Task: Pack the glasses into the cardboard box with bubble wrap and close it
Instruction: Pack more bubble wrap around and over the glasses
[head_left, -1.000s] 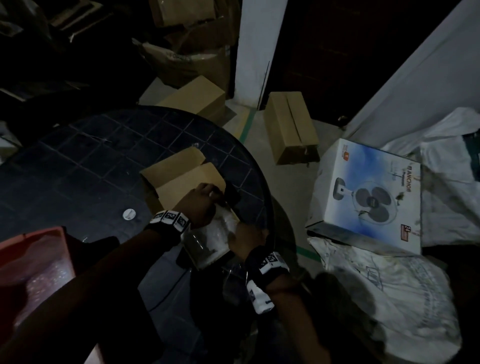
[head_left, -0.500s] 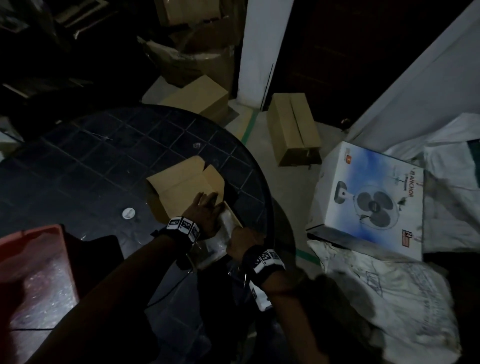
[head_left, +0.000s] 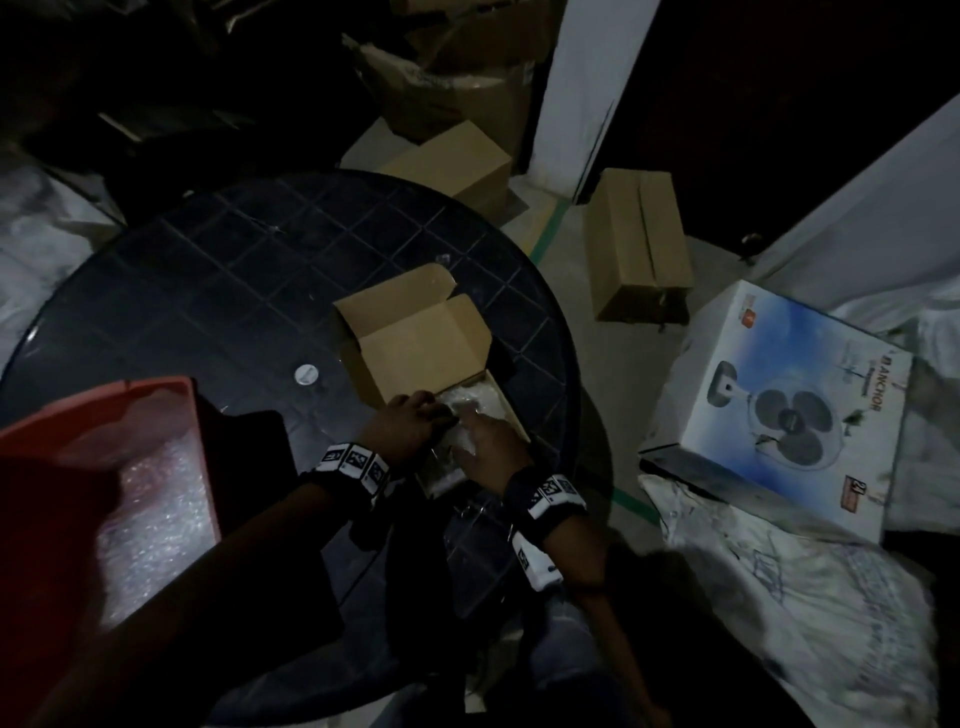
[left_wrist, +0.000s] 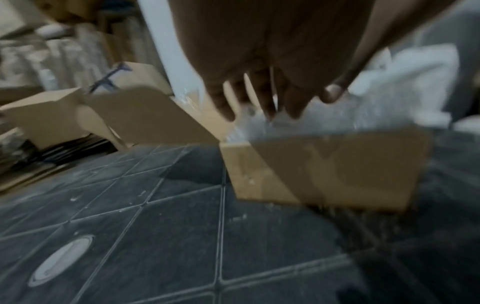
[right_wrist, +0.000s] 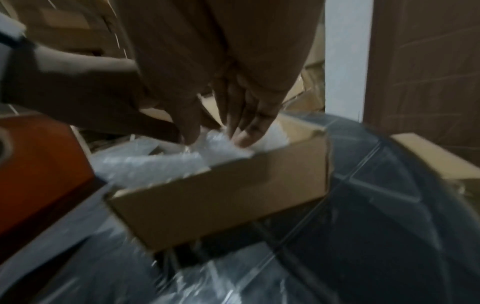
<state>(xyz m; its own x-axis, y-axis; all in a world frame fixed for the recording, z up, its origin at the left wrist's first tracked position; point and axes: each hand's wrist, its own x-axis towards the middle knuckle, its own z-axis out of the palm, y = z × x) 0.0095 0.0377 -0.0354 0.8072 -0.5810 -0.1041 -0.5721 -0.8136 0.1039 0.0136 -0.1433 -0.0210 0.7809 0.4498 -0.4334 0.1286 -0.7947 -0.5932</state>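
Bubble wrap (head_left: 475, 408) fills the open cardboard box (head_left: 415, 343), which sits on the dark round worktop (head_left: 208, 291) toward its 4 o'clock edge. Box flaps stand open at the 11 o'clock side. No glasses can be made out through the wrap.

Left hand (head_left: 402, 423) reaches in from 8 o'clock; in the left wrist view its fingers (left_wrist: 267, 98) are extended, tips down on the wrap (left_wrist: 298, 125) just above the box wall (left_wrist: 324, 168), not gripping. Right hand (head_left: 491, 447) enters from 5 o'clock; in the right wrist view its fingers (right_wrist: 246, 115) lie nearly straight, pressing the wrap (right_wrist: 207, 152) inside the box (right_wrist: 221, 197), thumb alongside. Neither hand is clenched. Both wrist views are motion-blurred.

A white round cap (head_left: 306, 374) sits in the worktop at 9 o'clock from the box. A red bin (head_left: 67, 431) holding more bubble wrap stands at 8 o'clock. On the floor at 3 o'clock lies a white fan carton (head_left: 789, 405); a closed brown carton (head_left: 636, 244) lies at 1 o'clock, another (head_left: 457, 156) at 12 o'clock.
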